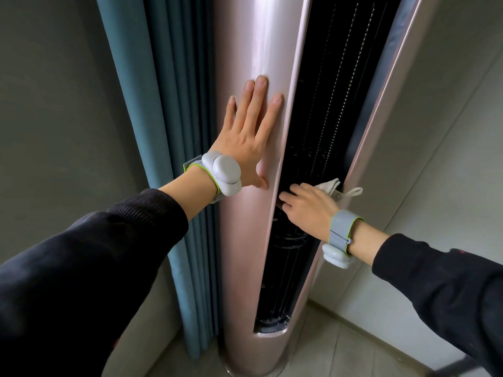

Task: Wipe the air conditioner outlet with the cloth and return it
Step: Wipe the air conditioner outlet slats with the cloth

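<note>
A tall pink standing air conditioner (pixel 245 240) fills the middle of the view. Its outlet (pixel 324 110) is a long dark vertical slot with fins inside. My left hand (pixel 249 134) lies flat on the pink casing just left of the slot, fingers spread, holding nothing. My right hand (pixel 307 208) reaches into the slot about halfway up and presses a pale grey cloth (pixel 337 187) against the slot's right side. The cloth sticks out above and to the right of my fingers; the rest is hidden under the hand.
A blue curtain (pixel 152 131) hangs in folds directly left of the unit. Grey walls (pixel 441 148) close in on both sides, forming a corner. Tiled floor (pixel 340 349) shows at the bottom right of the base.
</note>
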Demonstrator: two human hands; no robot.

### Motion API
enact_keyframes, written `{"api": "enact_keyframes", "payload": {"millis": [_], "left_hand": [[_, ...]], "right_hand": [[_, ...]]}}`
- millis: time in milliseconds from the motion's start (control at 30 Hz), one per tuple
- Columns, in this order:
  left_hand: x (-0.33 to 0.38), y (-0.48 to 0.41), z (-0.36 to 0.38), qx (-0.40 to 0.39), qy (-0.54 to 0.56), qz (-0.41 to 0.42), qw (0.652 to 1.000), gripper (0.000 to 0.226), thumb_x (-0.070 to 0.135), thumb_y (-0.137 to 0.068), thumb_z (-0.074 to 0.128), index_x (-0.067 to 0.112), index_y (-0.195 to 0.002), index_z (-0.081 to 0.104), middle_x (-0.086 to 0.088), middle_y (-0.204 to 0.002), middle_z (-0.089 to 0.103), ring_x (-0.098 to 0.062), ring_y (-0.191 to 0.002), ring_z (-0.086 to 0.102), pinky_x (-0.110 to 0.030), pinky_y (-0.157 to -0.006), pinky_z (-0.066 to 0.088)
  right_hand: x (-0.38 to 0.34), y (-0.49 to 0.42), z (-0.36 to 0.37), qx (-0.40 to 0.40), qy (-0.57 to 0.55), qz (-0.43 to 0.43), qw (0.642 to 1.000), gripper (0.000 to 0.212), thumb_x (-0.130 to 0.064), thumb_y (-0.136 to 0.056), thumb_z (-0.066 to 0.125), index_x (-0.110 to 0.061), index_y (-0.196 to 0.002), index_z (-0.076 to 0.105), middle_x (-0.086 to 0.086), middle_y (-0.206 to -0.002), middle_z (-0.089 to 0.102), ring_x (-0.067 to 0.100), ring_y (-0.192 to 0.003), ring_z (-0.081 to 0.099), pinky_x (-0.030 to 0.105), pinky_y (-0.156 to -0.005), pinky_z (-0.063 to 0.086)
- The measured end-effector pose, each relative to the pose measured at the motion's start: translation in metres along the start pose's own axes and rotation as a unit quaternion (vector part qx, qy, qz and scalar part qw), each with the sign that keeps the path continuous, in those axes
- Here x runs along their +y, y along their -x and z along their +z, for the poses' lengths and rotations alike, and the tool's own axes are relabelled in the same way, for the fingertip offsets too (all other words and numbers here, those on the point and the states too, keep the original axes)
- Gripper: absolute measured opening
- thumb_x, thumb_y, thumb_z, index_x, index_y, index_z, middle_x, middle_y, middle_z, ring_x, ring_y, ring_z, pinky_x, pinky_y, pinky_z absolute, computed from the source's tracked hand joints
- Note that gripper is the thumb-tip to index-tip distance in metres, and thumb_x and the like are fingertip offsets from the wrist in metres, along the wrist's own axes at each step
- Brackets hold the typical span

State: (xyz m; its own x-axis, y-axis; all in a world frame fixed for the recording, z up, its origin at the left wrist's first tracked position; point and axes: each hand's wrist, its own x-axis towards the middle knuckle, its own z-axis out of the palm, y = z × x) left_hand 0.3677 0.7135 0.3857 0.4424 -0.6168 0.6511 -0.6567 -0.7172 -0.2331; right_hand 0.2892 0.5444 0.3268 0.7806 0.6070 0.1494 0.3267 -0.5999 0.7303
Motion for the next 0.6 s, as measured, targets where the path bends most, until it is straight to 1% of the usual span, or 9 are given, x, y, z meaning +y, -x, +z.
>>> {"api": "enact_keyframes", "payload": {"millis": [33, 133, 300, 367, 467, 533, 567, 600], "left_hand": [[0.0, 0.0, 0.001, 0.0, 0.001, 0.0, 1.0, 0.162, 0.07, -0.028, 0.081, 0.003, -0.15, -0.003, -0.032, -0.154, -0.002, -0.05, -0.141, -0.003, -0.066, -0.11, 0.017], [0.001, 0.0, 0.002, 0.004, 0.0, -0.001, 1.0, 0.163, 0.069, -0.027, 0.082, 0.003, -0.15, -0.003, -0.032, -0.154, -0.001, -0.05, -0.141, -0.002, -0.066, -0.11, 0.017], [0.001, -0.001, 0.002, 0.003, -0.002, -0.001, 1.0, 0.162, 0.068, -0.028, 0.082, 0.003, -0.15, -0.003, -0.032, -0.153, -0.001, -0.05, -0.141, -0.001, -0.066, -0.11, 0.018], [0.002, 0.0, 0.002, 0.002, -0.002, -0.002, 1.0, 0.162, 0.068, -0.028, 0.082, 0.003, -0.15, -0.003, -0.032, -0.154, -0.001, -0.05, -0.141, -0.002, -0.066, -0.11, 0.018], [0.003, 0.0, 0.002, 0.002, -0.002, -0.003, 1.0, 0.162, 0.068, -0.028, 0.083, 0.003, -0.15, -0.003, -0.032, -0.154, -0.001, -0.05, -0.141, -0.001, -0.066, -0.109, 0.018], [0.003, -0.001, 0.001, 0.002, -0.004, -0.005, 1.0, 0.162, 0.067, -0.028, 0.083, 0.003, -0.15, -0.003, -0.032, -0.154, -0.001, -0.05, -0.141, -0.002, -0.066, -0.109, 0.018], [0.002, -0.001, 0.001, 0.001, -0.005, -0.004, 1.0, 0.162, 0.068, -0.028, 0.083, 0.003, -0.149, -0.004, -0.032, -0.153, -0.001, -0.05, -0.141, -0.002, -0.066, -0.109, 0.018], [0.002, -0.001, 0.001, 0.0, -0.005, -0.004, 1.0, 0.162, 0.068, -0.028, 0.083, 0.003, -0.149, -0.004, -0.032, -0.153, -0.002, -0.05, -0.141, -0.002, -0.066, -0.109, 0.018]], "right_hand": [[-0.002, 0.002, 0.0, -0.007, 0.001, -0.008, 1.0, 0.017, -0.006, -0.056, 0.078, -0.016, -0.048, 0.066, -0.003, -0.062, 0.066, 0.018, -0.059, 0.064, 0.022, -0.052, 0.053], [-0.003, 0.007, 0.0, -0.024, -0.015, 0.002, 1.0, 0.02, -0.003, -0.052, 0.08, -0.014, -0.047, 0.065, -0.002, -0.06, 0.064, 0.018, -0.058, 0.062, 0.023, -0.051, 0.052], [-0.011, 0.0, 0.0, -0.066, -0.032, 0.01, 0.997, 0.018, -0.016, -0.049, 0.086, -0.019, -0.047, 0.069, -0.007, -0.06, 0.066, 0.016, -0.061, 0.065, 0.02, -0.057, 0.054], [-0.015, -0.001, 0.0, -0.084, -0.038, 0.001, 0.996, 0.019, -0.016, -0.046, 0.086, -0.019, -0.044, 0.067, -0.007, -0.058, 0.065, 0.016, -0.058, 0.063, 0.02, -0.055, 0.054], [-0.016, 0.002, 0.002, -0.112, -0.025, -0.008, 0.993, 0.019, -0.017, -0.048, 0.084, -0.021, -0.044, 0.066, -0.008, -0.06, 0.064, 0.014, -0.058, 0.062, 0.021, -0.054, 0.053], [-0.015, 0.0, 0.002, -0.101, -0.031, 0.001, 0.994, 0.019, -0.016, -0.048, 0.084, -0.021, -0.045, 0.066, -0.007, -0.059, 0.064, 0.014, -0.058, 0.062, 0.021, -0.054, 0.053], [-0.014, -0.001, 0.0, -0.082, -0.035, 0.006, 0.996, 0.017, -0.016, -0.049, 0.083, -0.021, -0.046, 0.067, -0.007, -0.058, 0.064, 0.015, -0.058, 0.063, 0.021, -0.055, 0.053], [-0.013, -0.004, -0.002, -0.071, -0.038, 0.007, 0.997, 0.013, -0.016, -0.053, 0.081, -0.02, -0.05, 0.069, -0.006, -0.06, 0.065, 0.016, -0.062, 0.064, 0.022, -0.058, 0.054]]}}
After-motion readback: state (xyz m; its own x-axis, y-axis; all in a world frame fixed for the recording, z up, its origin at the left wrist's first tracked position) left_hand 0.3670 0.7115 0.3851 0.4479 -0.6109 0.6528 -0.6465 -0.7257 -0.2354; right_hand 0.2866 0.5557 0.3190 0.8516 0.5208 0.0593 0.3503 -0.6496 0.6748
